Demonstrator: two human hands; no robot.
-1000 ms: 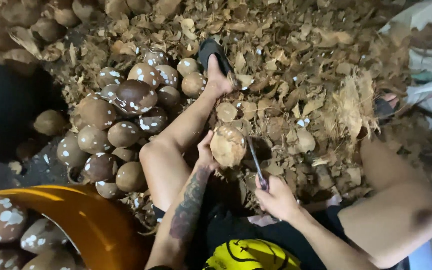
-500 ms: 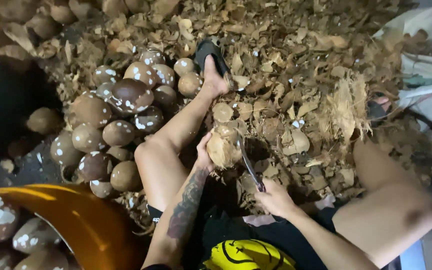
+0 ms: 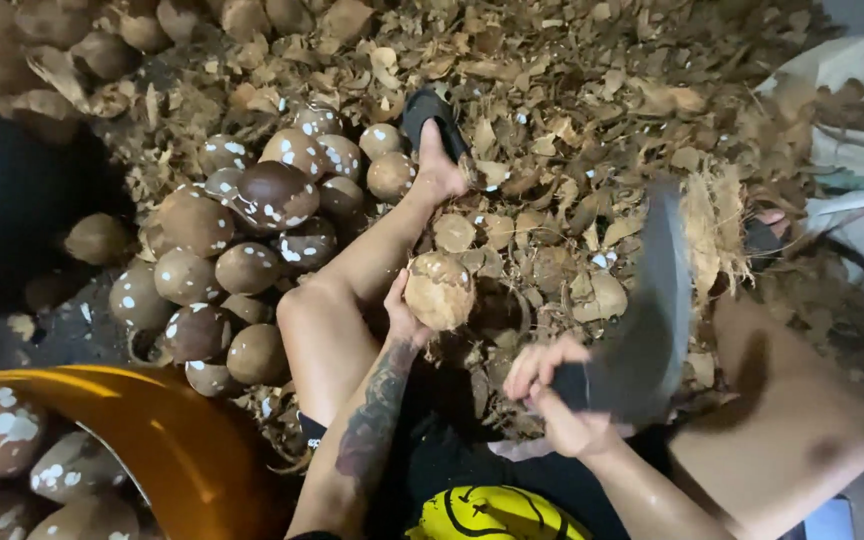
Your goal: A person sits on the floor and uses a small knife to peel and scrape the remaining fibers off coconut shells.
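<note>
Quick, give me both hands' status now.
Left hand: closed on a coconut.
Right hand: closed on the handle of a raised knife.

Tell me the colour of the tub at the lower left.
The tub is glossy orange-yellow, seen in the head view; brown, white-flecked coconuts lie inside it.

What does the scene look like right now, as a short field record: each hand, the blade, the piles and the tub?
left hand: holds a pale, partly peeled coconut from below, between the knees
right hand: grips the handle of a broad dark blade
blade: raised and motion-blurred, apart from the coconut
peeled pile: brown, white-flecked coconuts left of the left leg
husk scraps: dry brown pieces covering the ground ahead
orange tub: bottom left, holds more peeled coconuts
left foot: in a dark sandal
</note>
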